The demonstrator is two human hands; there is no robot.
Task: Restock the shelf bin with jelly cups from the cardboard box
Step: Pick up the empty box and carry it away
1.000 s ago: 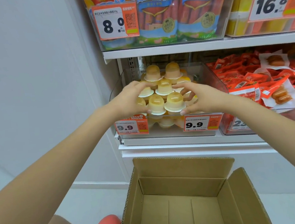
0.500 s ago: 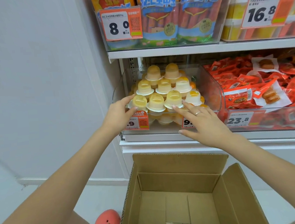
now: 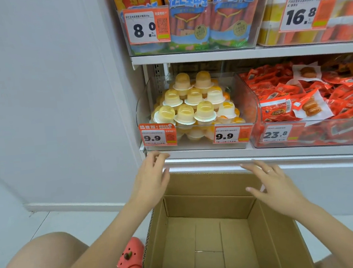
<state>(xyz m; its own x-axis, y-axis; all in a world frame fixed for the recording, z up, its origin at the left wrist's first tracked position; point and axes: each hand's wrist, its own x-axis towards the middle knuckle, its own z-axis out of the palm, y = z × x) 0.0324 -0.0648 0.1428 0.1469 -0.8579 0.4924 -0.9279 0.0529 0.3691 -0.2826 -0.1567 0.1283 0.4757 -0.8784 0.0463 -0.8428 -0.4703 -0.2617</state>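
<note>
Standing on the middle shelf (image 3: 257, 151), the clear shelf bin (image 3: 246, 98) holds jelly cups (image 3: 187, 116) stacked dome-up in a pyramid, pale yellow with white rims, a few showing orange fruit. Directly below, on the floor, the cardboard box (image 3: 206, 201) stands with flaps raised and its bottom bare.

A neighbouring bin (image 3: 311, 138) to the right is filled with red snack packets (image 3: 275, 111). On the shelf above, another clear bin (image 3: 192, 46) holds sausage packs (image 3: 190, 25).

Compared with half a second earlier, both hands have left the stack and dropped below the shelf edge. The left hand (image 3: 151, 178) is relaxed, fingers loosely curled, holding nothing, over the box's left rear corner. The right hand (image 3: 274, 185), ring on one finger, is spread flat and empty above the box's right side.

Legible tags: "9.9" on the left tag (image 3: 158, 135) headed "RECOMMEND", "9.9" on the second tag (image 3: 231, 134), "23.8" on the packet bin's tag (image 3: 277, 134), and "8.0" (image 3: 147, 27) and "16.8" (image 3: 307, 11) above.

A coral clog (image 3: 130, 256) sits by the box.
</note>
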